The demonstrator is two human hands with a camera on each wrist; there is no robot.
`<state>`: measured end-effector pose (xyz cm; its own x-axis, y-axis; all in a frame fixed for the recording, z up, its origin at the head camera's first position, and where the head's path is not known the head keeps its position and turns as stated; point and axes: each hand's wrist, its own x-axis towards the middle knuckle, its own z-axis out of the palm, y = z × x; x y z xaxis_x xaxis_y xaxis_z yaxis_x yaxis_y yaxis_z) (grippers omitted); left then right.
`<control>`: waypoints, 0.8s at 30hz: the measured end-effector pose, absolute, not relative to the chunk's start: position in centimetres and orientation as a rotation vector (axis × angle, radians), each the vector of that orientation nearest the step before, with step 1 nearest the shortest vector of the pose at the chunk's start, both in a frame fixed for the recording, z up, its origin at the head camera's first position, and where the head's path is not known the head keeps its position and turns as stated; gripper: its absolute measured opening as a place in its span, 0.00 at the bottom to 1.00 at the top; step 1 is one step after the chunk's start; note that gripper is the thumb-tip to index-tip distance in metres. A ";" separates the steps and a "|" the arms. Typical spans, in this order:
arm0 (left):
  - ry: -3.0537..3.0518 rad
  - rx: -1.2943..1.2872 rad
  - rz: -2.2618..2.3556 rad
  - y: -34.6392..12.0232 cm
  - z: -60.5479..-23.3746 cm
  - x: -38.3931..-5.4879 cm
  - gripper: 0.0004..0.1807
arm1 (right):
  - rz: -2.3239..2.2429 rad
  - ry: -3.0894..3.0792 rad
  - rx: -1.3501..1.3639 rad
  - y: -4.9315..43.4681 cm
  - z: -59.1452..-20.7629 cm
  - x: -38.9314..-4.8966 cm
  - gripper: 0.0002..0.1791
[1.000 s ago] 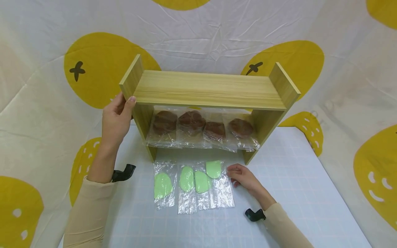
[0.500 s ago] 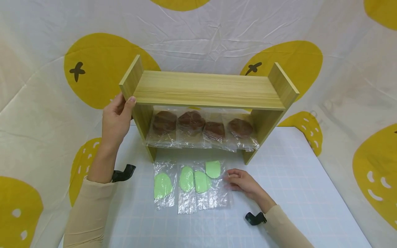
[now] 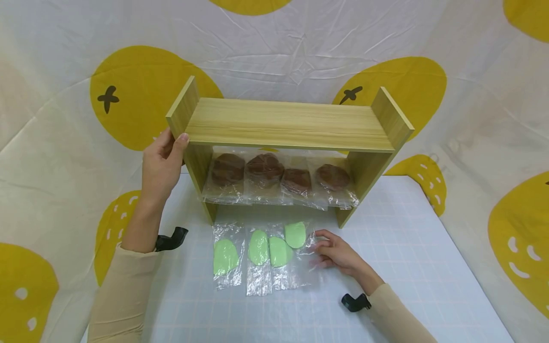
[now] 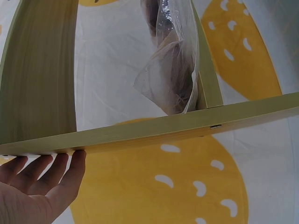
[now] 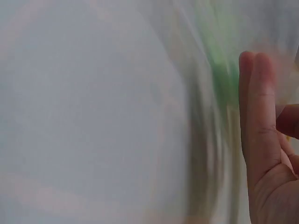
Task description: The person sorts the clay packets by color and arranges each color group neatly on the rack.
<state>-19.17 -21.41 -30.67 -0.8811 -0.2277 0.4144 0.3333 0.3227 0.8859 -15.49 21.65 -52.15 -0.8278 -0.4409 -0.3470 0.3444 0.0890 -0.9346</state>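
Note:
My left hand (image 3: pixel 160 164) holds the left side panel of a light wooden shelf (image 3: pixel 283 124), its thumb on the front edge. In the left wrist view, the fingers (image 4: pixel 70 175) lie against the panel's outer face. On the right, my right hand (image 3: pixel 339 252) pinches the edge of a clear plastic bag (image 3: pixel 300 271) holding a flat green piece (image 3: pixel 295 235). The right wrist view shows this bag blurred beside the fingers (image 5: pixel 263 102). Other bagged green pieces (image 3: pixel 225 257) lie in a row to its left, before the shelf.
Several bagged dark brown pieces (image 3: pixel 228 170) line the shelf's lower board, bag ends hanging over its front edge. A white tablecloth (image 3: pixel 240 319) covers the table. Patterned cloth (image 3: pixel 279 62) hangs behind and at the sides. Each wrist carries a black mount (image 3: pixel 171 239).
My right hand has shifted slightly left onto the rightmost bag, whose right side has moved and lifted. My left hand stays on the shelf panel.

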 end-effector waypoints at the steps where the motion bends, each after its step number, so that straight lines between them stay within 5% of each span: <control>1: -2.124 -0.091 -1.589 -21.4 -30.7 -19.2 0.25 | -1.791 1.814 -0.111 21.7 -51.9 -15.5 0.25; 24: -2.116 -0.114 -1.573 -21.3 -30.6 -19.0 0.25 | -1.673 1.844 -0.781 22.0 -42.9 -13.3 0.22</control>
<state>-18.97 -21.32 -30.59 -0.8728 -0.2222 0.4346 0.3522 0.3296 0.8759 -13.32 22.00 -42.90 -0.6950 -0.7190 -0.0012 -0.0684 0.0678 -0.9953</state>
